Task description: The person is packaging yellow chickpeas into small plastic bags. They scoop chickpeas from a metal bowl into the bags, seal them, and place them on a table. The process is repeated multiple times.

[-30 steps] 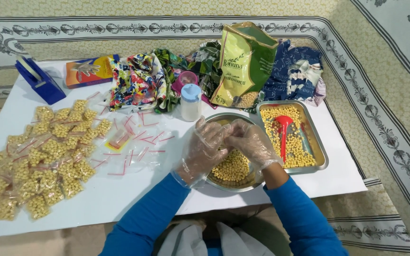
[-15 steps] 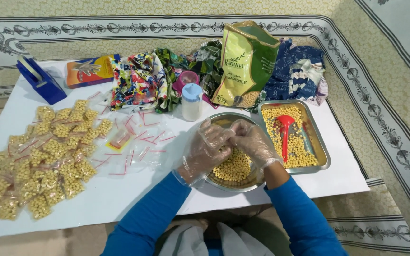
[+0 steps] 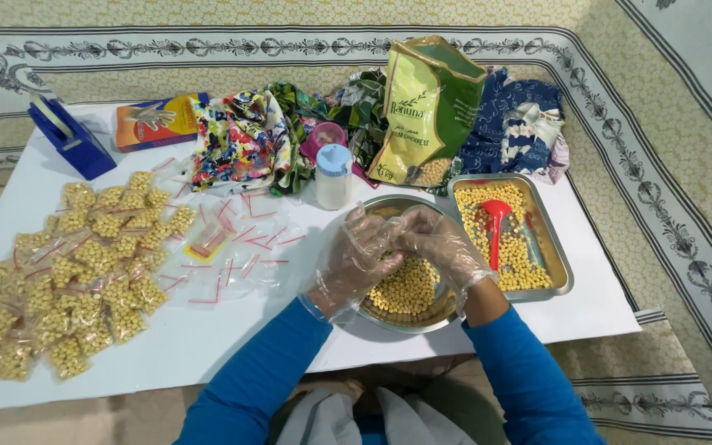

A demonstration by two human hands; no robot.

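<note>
Both my hands wear clear plastic gloves and meet over a round metal bowl (image 3: 409,320) of yellow chickpeas at the table's front. My left hand (image 3: 354,257) and my right hand (image 3: 445,244) touch at the fingertips, and together they seem to pinch a small clear bag that is hard to make out through the gloves. Right of the bowl stands a rectangular metal tray (image 3: 559,265) of chickpeas with a red scoop (image 3: 496,224) lying in it.
A pile of several small filled bags (image 3: 76,264) covers the left of the white table (image 3: 208,346). Empty red-strip bags (image 3: 232,247) lie in the middle. A white bottle (image 3: 334,177), green chickpea bag (image 3: 430,115), cloths (image 3: 241,144), orange box (image 3: 154,122) and blue tape dispenser (image 3: 67,136) line the back.
My hands stay together over the bowl, and only the fingers shift slightly. Nothing else on the table has moved.
</note>
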